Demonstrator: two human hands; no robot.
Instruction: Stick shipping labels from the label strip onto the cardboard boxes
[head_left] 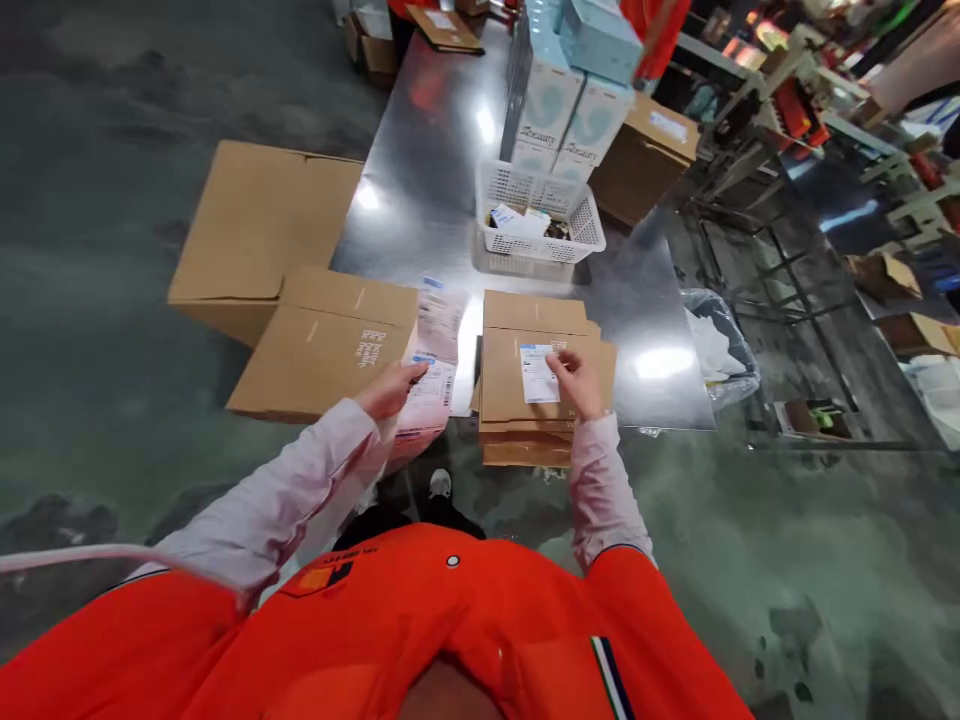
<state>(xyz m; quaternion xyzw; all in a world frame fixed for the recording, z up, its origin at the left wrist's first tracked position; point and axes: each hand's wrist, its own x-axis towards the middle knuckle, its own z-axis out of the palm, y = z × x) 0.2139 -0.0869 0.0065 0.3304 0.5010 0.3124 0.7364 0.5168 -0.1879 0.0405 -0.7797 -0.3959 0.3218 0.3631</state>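
Note:
My left hand is closed on a long strip of printed shipping labels, its thumb on top near the barcode. The strip runs up onto the metal table and hangs down past its front edge. My right hand has curled fingers, its fingertips at the right edge of a white shipping label. That label lies on the top carton of a stack of flattened cardboard boxes. Left of the strip, near my left hand, is another folded brown carton with white print.
A white plastic basket with small items stands on the metal table, before stacked light-blue boxes. A large carton stands at the left, a lined bin at the right. Another person's orange clothing shows behind the boxes.

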